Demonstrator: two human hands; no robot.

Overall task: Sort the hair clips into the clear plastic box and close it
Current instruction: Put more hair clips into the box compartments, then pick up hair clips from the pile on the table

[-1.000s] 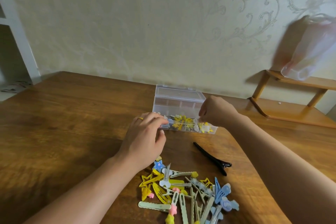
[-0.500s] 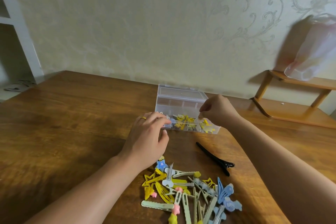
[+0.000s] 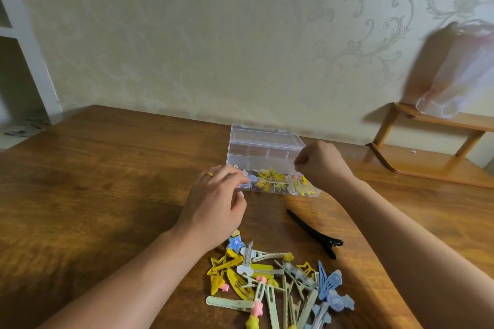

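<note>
Clear plastic box (image 3: 263, 153) open — left hand (image 3: 215, 207) loose, right hand (image 3: 322, 164) pinched, contents unclear.

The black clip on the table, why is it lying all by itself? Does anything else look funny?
The black clip lies alone on the wooden table, between the clear plastic box and the pile of colourful hair clips. It is long and plain, unlike the rest. Nothing looks spilled or broken.

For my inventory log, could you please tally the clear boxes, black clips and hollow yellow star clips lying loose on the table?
Clear box: 1
Black clip: 1
Hollow yellow star clips: 2
Total: 4
</note>
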